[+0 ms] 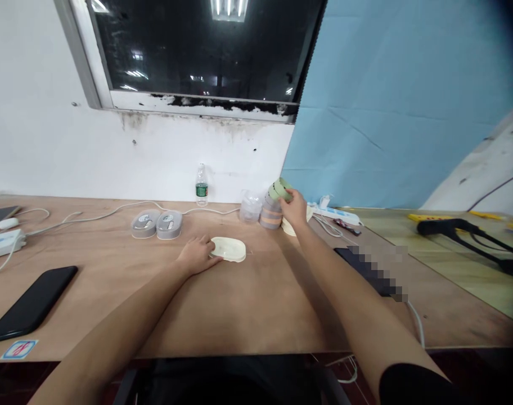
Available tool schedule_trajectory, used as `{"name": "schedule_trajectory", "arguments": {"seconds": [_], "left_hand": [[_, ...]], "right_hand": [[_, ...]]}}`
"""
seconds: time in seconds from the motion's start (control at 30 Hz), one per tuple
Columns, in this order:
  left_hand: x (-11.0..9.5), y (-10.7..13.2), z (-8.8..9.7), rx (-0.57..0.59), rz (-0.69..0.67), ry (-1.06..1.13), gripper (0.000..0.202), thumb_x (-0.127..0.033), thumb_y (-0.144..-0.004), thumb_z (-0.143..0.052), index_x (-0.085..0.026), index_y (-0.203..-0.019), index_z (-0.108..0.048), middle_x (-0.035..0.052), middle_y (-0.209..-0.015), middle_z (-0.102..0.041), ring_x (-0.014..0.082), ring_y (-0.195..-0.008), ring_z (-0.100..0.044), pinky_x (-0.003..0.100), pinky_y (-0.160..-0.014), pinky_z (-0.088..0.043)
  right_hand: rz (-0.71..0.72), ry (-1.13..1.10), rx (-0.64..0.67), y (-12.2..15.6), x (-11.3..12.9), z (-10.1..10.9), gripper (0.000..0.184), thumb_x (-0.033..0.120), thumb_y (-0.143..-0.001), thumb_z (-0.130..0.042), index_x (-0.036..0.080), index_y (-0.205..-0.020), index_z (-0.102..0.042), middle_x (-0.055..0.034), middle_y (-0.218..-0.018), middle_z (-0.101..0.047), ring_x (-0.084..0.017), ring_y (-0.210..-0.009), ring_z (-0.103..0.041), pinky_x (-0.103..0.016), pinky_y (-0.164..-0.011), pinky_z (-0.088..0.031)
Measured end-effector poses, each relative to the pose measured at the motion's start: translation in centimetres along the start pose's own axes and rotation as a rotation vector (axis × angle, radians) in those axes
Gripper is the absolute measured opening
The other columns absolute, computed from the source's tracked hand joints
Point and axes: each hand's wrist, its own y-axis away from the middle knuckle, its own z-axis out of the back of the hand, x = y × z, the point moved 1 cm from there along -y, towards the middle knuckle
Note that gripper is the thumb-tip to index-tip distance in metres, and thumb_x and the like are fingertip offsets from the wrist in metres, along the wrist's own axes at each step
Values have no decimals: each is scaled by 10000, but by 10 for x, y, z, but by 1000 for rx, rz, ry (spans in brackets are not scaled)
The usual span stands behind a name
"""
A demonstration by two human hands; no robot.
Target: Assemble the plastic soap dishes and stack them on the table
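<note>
Black cloth sleeve (412, 385), nearest the camera, covers part of the bare right arm (341, 287). Landmark: the grey-and-orange banded cylindrical container (270, 217). At its upper right I have the right grip (294, 207), pinching a pale green, rounded piece (280, 189) that sits at that grip's left, tilted over the container. Step in hand, I judge: handling this piece; the next move calls for a steady pinch. Nearer me, left of the container, the left grip (198, 254) touches a cream, oval, shallow dish or lid (230, 249) on the brown tabletop (239, 304); whether it pinches, I cannot tell.

Two hands (199, 255) (294, 208), one green container (278, 190), at least one cream lid (230, 249), two grey lidded boxes (145, 225) (169, 225), one bottle (201, 190), two white power strips (2, 246) (338, 215), one sticker (19, 349), one window (206, 56).
</note>
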Motion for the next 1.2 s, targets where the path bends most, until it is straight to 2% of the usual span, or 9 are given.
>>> {"name": "schedule_trajectory", "arguments": {"seconds": [0.17, 0.33, 0.4, 0.53, 0.63, 0.8, 0.93, 1.1, 1.2], "left_hand": [[0, -1, -3, 7, 57, -61, 485, -606, -890, -421, -183, -946, -651, 125, -1038, -603, 274, -916, -596, 399, -820, -436], [0, -2, -5, -19, 83, -56, 481, -601, -881, -444, -186, -1007, -652, 126, -1050, -611, 287, -942, -600, 415, -853, -423], [-1, -2, -5, -38, 86, -34, 499, -609, -873, -453, -191, -1073, -639, 122, -1056, -617, 291, -946, -604, 419, -861, -428], [2, -1, -2, -87, 94, 54, 560, -625, -875, -434, -182, -1185, -578, 110, -1015, -639, 295, -937, -618, 413, -845, -455], [10, 2, 0, -238, 94, 167, 694, -600, -864, -485, -135, -1371, -390, 138, -1106, -628, 294, -989, -612, 400, -867, -463], [21, 9, -2, -428, 27, 250, 718, -503, -879, -530, -147, -1443, -263, 125, -1074, -632, 243, -892, -629, 358, -818, -489], [16, 7, -3, -379, 39, 220, 673, -516, -880, -536, -159, -1417, -345, 85, -903, -644, 222, -785, -626, 334, -757, -494], [8, 3, -2, -302, 165, 339, 835, -571, -874, -521, -137, -1497, -172, 57, -836, -647, 218, -739, -618, 302, -671, -475], [8, 3, -3, -253, 210, 413, 794, -562, -886, -500, -159, -1496, -190, 37, -822, -649, 210, -733, -620, 291, -671, -464]], "right_hand": [[-40, -4, -170, 12, 7, 10, 405, 345, -761, -608, 139, -1107, -561, -58, -869, -589, -201, -815, -554, -384, -861, -440], [39, -130, -222, 50, 21, 16, 359, 332, -752, -611, 171, -1058, -517, -58, -960, -551, -179, -805, -555, -344, -803, -464], [70, -165, -142, 78, 31, 14, 327, 297, -716, -620, 194, -1006, -510, -54, -963, -560, -196, -850, -562, -342, -797, -468], [242, -262, 285, 131, 60, 3, 307, 198, -650, -601, 222, -947, -525, -50, -936, -605, -224, -910, -581, -354, -832, -469], [230, -368, 393, 150, 84, -6, 337, 197, -679, -598, 219, -1007, -523, -49, -962, -618, -212, -898, -591, -332, -795, -477], [120, -422, 526, 156, 105, -9, 410, 249, -725, -637, 222, -1117, -519, -41, -1008, -620, -199, -887, -592, -314, -752, -475], [-9, -514, 572, 152, 98, -12, 479, 316, -755, -658, 230, -1194, -488, -16, -932, -611, -172, -789, -580, -297, -695, -477], [-97, -593, 527, 148, 86, -21, 454, 491, -797, -624, 241, -1162, -522, -17, -897, -625, -177, -798, -590, -295, -690, -491], [-116, -539, 515, 149, 85, -23, 445, 529, -810, -595, 227, -1135, -560, -28, -898, -650, -185, -808, -601, -304, -708, -496]]}}
